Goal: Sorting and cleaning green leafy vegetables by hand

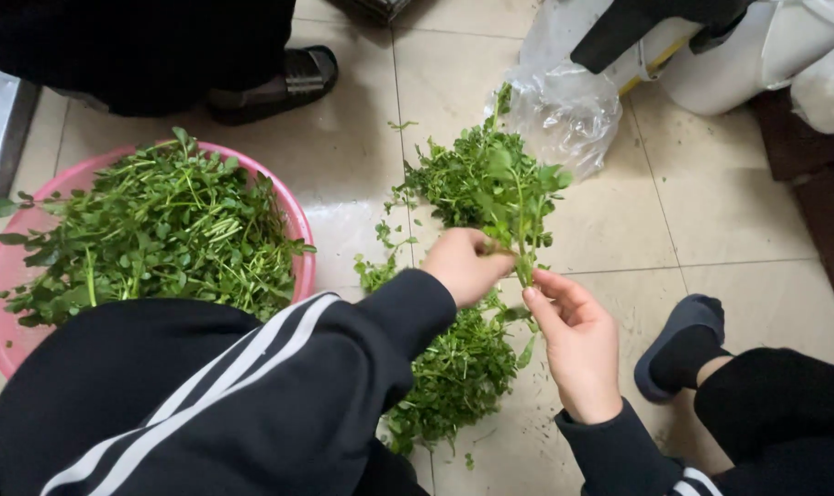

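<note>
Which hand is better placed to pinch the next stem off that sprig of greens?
Right, probably. The right hand has its fingers at the stem of the sprig, while the left hand is closed around it, holding it up.

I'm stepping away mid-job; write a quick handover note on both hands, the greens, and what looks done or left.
Left hand: closed around a leafy sprig, held above the floor.
Right hand: fingertips pinch the sprig's stem at its lower end.
Greens: pink basin on the left is heaped with them; a loose pile lies on the floor tiles under the hands.
Done: the basin is already full of greens.
Left: the sprig in hand and the floor pile.
</note>
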